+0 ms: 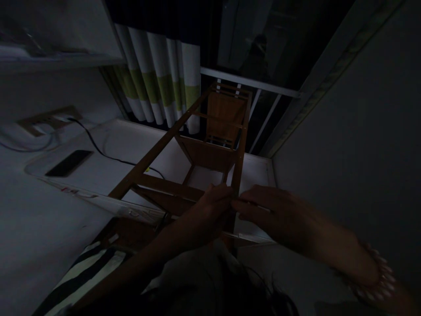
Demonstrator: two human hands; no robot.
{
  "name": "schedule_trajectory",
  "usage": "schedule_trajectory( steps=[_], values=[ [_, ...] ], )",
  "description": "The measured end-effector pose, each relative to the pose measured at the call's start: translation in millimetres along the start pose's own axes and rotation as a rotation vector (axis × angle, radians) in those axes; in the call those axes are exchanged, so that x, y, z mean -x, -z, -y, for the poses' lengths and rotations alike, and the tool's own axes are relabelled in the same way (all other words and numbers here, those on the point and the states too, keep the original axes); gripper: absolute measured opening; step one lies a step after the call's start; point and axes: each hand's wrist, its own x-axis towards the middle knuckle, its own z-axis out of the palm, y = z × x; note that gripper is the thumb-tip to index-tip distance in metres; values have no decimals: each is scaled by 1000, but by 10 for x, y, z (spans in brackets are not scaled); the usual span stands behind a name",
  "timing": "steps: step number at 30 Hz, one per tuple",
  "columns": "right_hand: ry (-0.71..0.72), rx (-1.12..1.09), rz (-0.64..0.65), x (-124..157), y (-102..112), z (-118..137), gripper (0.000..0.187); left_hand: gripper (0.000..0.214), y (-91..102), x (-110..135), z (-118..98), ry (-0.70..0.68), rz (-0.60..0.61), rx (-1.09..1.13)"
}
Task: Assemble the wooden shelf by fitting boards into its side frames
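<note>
A brown wooden frame [241,151] with long side rails, crossbars and panels stands at a slant over a white ledge. At the near end of its right rail, my left hand [213,208] is closed, its fingertips mostly hidden against the wood. My right hand [276,213] meets it from the other side, thumb and fingers pinched together beside the same rail. Whatever lies between those right fingers is too dark to make out. A beaded bracelet [383,272] circles my right wrist.
A phone [69,163] lies on the white ledge [115,136] at left, near a black cable [98,149] running from a wall socket [49,119]. Striped curtains [158,83] and a white railing [263,85] stand behind. Striped cloth [88,272] lies at lower left. The light is dim.
</note>
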Motion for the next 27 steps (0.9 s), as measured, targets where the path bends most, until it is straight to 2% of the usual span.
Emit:
schedule_trajectory(
  steps=[3, 8, 13, 16, 20, 22, 24, 27],
  values=[
    [73, 20, 6, -33, -3, 3, 24, 13, -8, 7, 8, -7, -32, -21],
    [5, -14, -85, -94, -4, -131, 20, 14, -32, -4, 29, -10, -11, -59],
    [203, 130, -61, -53, -36, -218, 18, 18, -15, -23, 11, 47, 10, -98],
    [126, 155, -55, -6, -41, -107, 18, 13, 11, -20, -7, 47, -23, -144],
    [-129, 259, 39, -31, -18, 160, 7, 10, 37, -31, -32, 59, -91, -140],
    [-201, 285, 81, -61, -5, 256, 5, 13, 37, -43, -45, 39, -104, -124],
    [-206, 286, 112, -67, 2, 283, 6, 15, 29, -48, -52, 10, -95, -107],
    [-117, 192, 97, -14, 3, 194, 10, 16, 16, -41, -47, -7, -67, -105]
  ],
)
